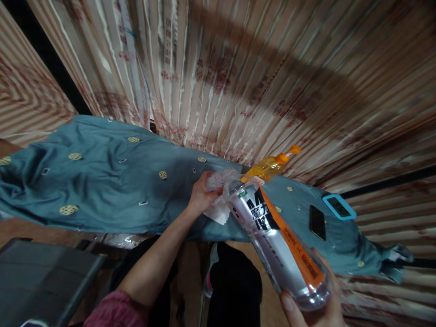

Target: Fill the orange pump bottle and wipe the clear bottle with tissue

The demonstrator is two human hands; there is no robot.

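Note:
My right hand (315, 304) grips the base of a clear plastic bottle (279, 240) with a silver, black and orange label, tilted with its neck away from me. My left hand (200, 193) is closed at the bottle's neck, pinching crinkled clear plastic film (223, 179) and a white tissue (218, 213) there. Behind the neck lies an orange-yellow bottle (269, 167) with an orange nozzle cap. All of it sits over a surface draped in blue-grey cloth (112, 181) with gold dots.
A black phone (317, 222) and a small device in a light-blue frame (339, 207) lie on the cloth at right. Striped pinkish curtains (272, 77) hang behind. A dark flat case (41, 277) is at lower left. My dark-trousered legs (235, 286) are below.

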